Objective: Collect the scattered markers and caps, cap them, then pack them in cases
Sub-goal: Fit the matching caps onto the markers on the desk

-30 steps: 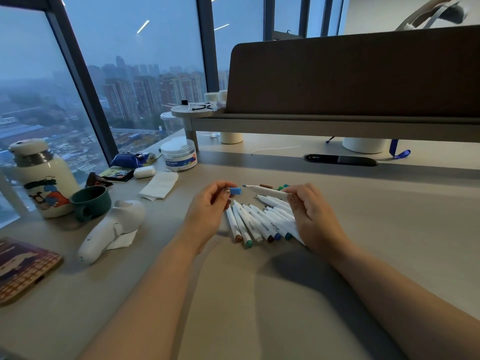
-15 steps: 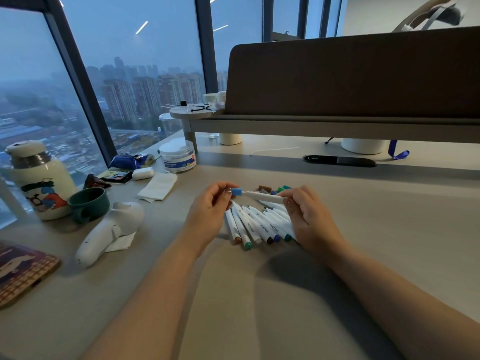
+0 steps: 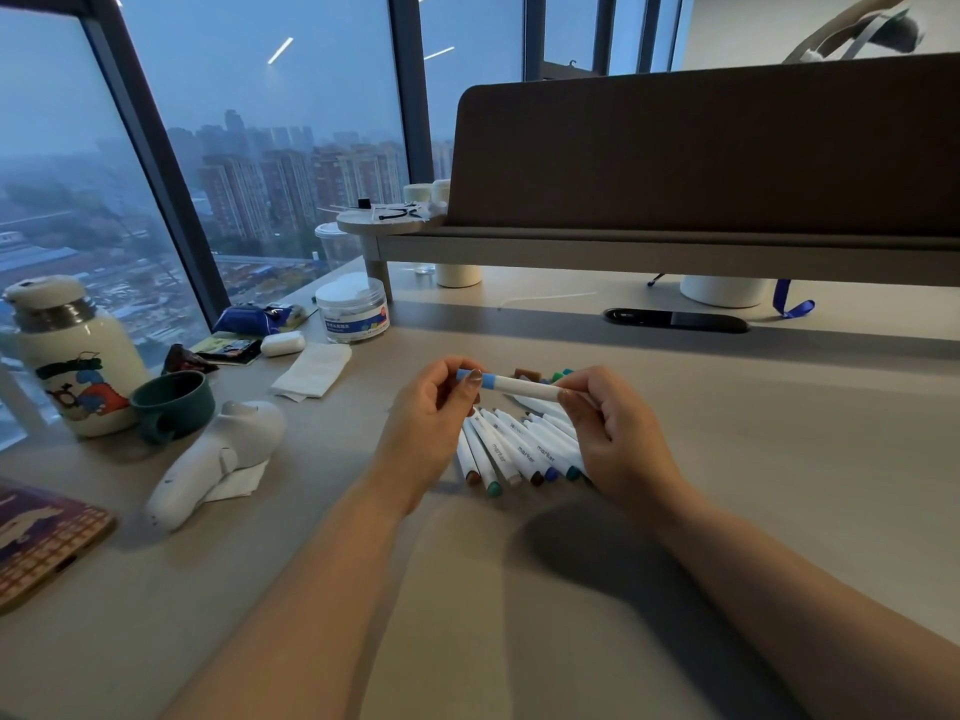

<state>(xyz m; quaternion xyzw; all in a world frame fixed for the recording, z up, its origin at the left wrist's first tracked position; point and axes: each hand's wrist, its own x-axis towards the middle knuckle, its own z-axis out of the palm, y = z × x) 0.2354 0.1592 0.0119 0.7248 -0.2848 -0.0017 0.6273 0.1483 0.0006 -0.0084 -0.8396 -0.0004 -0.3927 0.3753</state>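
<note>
So on the grey desk [image 3: 779,433] there's a row of capped white markers [image 3: 514,449] lying dead center, and just above it the left hand [image 3: 431,428] at 9 o'clock pinches the light-blue cap [image 3: 485,379] while the right hand [image 3: 613,439] at 3 o'clock grips the marker barrel [image 3: 530,389].

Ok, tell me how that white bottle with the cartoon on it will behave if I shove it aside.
The white bottle stands tall and upright, so a high shove may tip it; push low. Its steel collar suggests an insulated flask, probably heavy.
</note>
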